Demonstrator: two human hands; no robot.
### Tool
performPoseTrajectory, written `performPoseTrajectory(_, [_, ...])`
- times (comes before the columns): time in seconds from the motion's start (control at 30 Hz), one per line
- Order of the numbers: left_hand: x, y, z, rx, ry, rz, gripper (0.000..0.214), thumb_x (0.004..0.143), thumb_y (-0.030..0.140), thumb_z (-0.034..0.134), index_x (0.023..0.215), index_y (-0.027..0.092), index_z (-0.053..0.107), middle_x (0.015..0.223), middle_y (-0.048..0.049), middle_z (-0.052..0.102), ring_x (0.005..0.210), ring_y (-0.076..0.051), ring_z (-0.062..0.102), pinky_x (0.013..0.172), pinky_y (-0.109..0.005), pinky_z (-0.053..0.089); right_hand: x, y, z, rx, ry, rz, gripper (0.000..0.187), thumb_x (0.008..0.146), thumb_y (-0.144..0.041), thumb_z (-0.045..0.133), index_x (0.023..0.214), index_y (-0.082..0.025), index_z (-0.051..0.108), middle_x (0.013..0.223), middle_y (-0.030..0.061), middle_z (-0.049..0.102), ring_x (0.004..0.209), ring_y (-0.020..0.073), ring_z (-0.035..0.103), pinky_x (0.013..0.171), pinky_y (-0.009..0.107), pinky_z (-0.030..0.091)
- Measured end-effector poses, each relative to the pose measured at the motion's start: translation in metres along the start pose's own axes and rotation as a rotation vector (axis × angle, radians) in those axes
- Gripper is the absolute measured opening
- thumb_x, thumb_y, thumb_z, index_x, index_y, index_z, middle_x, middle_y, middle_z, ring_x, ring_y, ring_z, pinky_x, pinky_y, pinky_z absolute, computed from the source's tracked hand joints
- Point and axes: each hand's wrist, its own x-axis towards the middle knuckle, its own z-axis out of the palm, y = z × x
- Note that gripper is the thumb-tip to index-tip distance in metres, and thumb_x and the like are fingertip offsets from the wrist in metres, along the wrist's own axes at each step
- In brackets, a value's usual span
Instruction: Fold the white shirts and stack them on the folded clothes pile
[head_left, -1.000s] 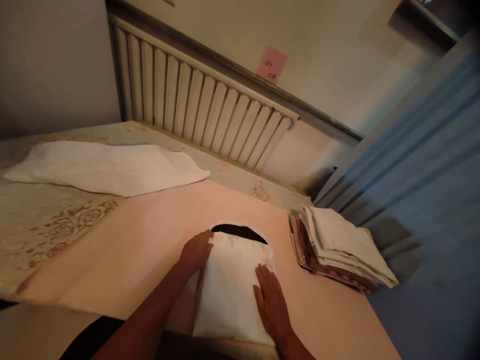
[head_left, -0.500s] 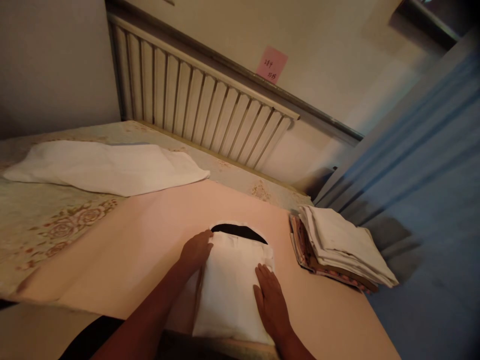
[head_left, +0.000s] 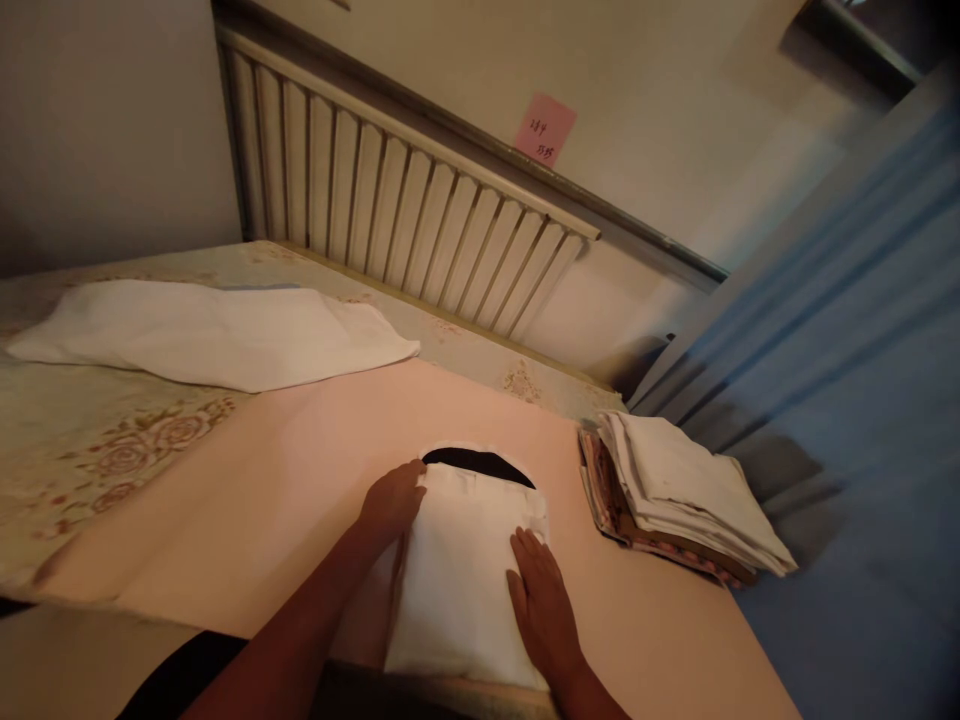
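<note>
A white cloth [head_left: 465, 580], folded into a flat rectangle, lies in front of me on a pink sheet. At its far end a black crescent [head_left: 480, 463] shows inside a thin white rim. My left hand [head_left: 394, 500] rests along the far left corner of the cloth, fingers stretched forward and thumb on the edge. On the right edge lies my right hand [head_left: 541, 605], flat, with its thumb apart from the fingers. The undersides of both hands are hidden.
To the right stands a stack of folded cloths [head_left: 690, 490], white above brown and patterned ones. A loose white cloth [head_left: 217, 335] lies at the left on a floral cover [head_left: 150, 445]. Beyond are a radiator [head_left: 390, 200] and, at right, a blue curtain [head_left: 847, 400].
</note>
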Motion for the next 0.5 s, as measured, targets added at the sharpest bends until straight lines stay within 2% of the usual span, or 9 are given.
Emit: performPoseTrajectory(0.5, [0.0004, -0.0017, 0.0012, -0.002, 0.001, 0.002, 0.035, 0.086, 0.019, 0.046, 0.119, 0.022, 0.055, 0.118, -0.0056, 0.066, 0.110, -0.020, 0.059, 0.094, -0.032, 0.043, 0.0009, 0.0003, 0.0007, -0.001, 0.021, -0.005, 0.048, 0.096, -0.030, 0.041, 0.144, -0.024, 0.041, 0.148, 0.0039, 0.043, 0.138, 0.0244, 0.037, 0.112, 0.050, 0.036])
